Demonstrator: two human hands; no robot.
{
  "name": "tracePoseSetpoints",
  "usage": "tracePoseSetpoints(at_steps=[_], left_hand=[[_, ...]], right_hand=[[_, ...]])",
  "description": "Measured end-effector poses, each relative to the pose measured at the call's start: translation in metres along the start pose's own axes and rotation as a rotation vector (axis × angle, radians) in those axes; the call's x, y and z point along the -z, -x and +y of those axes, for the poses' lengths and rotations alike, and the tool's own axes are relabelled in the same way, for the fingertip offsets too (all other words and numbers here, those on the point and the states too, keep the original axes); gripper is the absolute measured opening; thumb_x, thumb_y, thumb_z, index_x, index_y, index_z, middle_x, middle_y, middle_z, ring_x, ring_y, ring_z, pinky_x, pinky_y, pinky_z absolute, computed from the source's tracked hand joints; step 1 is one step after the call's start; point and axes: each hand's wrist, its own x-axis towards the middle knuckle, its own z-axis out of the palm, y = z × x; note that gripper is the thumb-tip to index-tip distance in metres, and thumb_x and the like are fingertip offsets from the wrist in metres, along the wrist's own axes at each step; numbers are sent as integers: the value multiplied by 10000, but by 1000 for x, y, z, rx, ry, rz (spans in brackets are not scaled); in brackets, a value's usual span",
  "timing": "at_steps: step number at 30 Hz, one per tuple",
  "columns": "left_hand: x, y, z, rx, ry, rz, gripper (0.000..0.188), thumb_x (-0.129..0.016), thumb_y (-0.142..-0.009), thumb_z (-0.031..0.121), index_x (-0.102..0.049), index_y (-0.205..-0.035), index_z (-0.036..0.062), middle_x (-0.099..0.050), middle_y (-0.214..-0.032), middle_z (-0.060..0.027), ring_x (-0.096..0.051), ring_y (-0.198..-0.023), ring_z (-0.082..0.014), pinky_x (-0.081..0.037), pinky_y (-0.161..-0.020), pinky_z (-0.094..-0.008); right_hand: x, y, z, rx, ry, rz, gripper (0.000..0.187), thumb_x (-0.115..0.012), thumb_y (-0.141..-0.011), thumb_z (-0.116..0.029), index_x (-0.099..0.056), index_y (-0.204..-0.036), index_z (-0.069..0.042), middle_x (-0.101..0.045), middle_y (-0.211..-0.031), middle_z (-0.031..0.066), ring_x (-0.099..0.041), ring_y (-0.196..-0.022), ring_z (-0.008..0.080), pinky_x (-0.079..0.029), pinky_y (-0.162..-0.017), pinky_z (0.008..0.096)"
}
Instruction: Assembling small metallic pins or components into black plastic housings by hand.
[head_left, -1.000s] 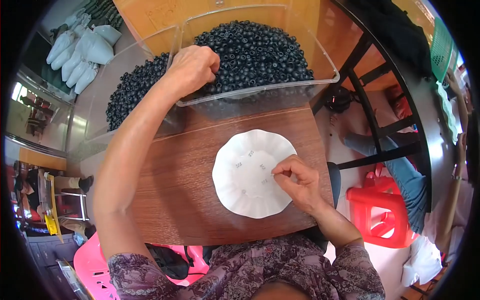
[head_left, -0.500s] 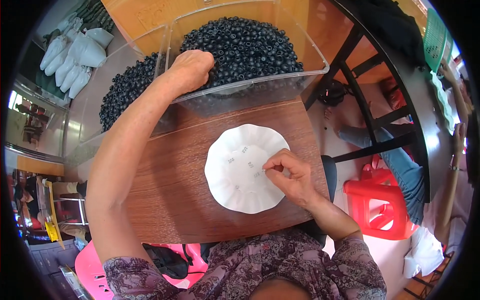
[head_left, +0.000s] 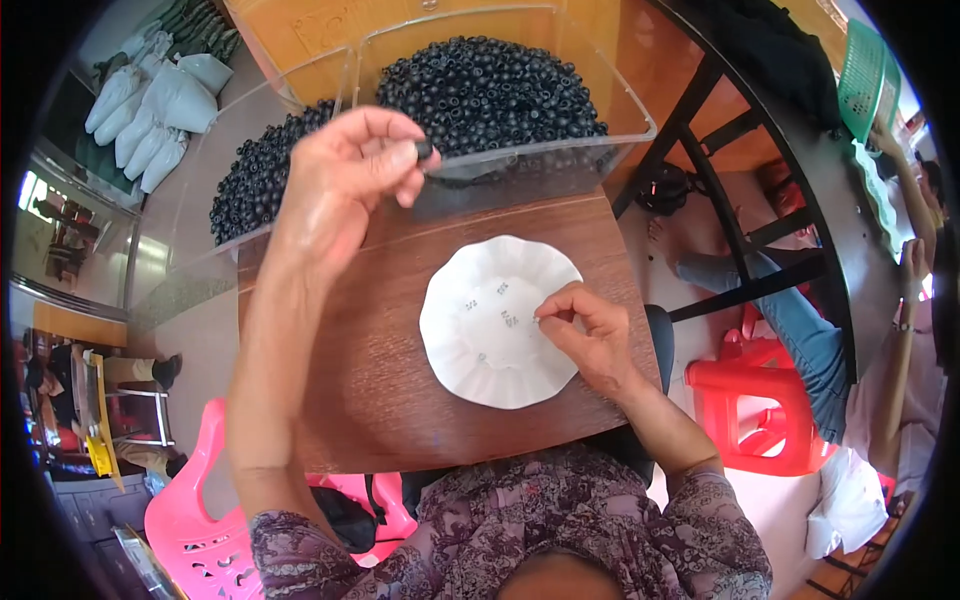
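My left hand [head_left: 350, 175] is raised in front of the clear bins, its thumb and forefinger pinched on a small black ring-shaped piece [head_left: 425, 150]. Behind it, the larger clear plastic bin [head_left: 560, 146] holds a heap of the same black pieces [head_left: 490, 95]. My right hand [head_left: 592, 338] is over the right side of a white scalloped plate [head_left: 470, 365], fingertips pinched together. What they hold, if anything, is too small to make out. Several tiny grey bits [head_left: 503, 288] lie scattered in the plate.
A second bin with black pieces [head_left: 250, 190] stands at the left. The brown wooden table [head_left: 370, 400] bears the plate. A pink chair [head_left: 205, 510], red stools [head_left: 750, 415] and a dark table [head_left: 850, 250] stand around. Another person's hand [head_left: 915, 262] is at far right.
My left hand has come out of the larger bin toward me, now with a black piece between its fingers. My right hand stays pinched over the plate.
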Motion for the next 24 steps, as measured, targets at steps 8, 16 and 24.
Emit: tracePoseSetpoints(at_steps=[8, 16, 24], left_hand=[[-23, 84, -68, 45, 607, -6, 210, -612, -826, 87, -578, -1006, -16, -603, -884, -148, -563, -680, -174, -436, -627, -307], [-47, 115, -87, 199, 794, 74, 212, -582, -857, 107, -566, -1007, -42, -602, -871, -128, -542, -670, -151, -434, -624, -290], [-61, 131, -95, 211, 752, 143, 172, -566, -860, 61, -561, -998, -39, -621, -966, -174, -599, -763, -179, -479, -672, -298]], right_hand=[[-5, 2, -28, -115, -29, -19, 86, -609, -743, 16, -619, -826, -2, -592, -763, 6, -507, -707, 67, -425, -669, 210], [-14, 12, -47, -32, -82, 18, 97, -614, -743, 19, -617, -838, 2, -603, -784, 2, -501, -699, 56, -423, -663, 205], [-21, 17, -52, 174, -39, 30, 129, -622, -735, 45, -608, -856, 4, -585, -787, 15, -501, -692, 69, -423, -639, 207]])
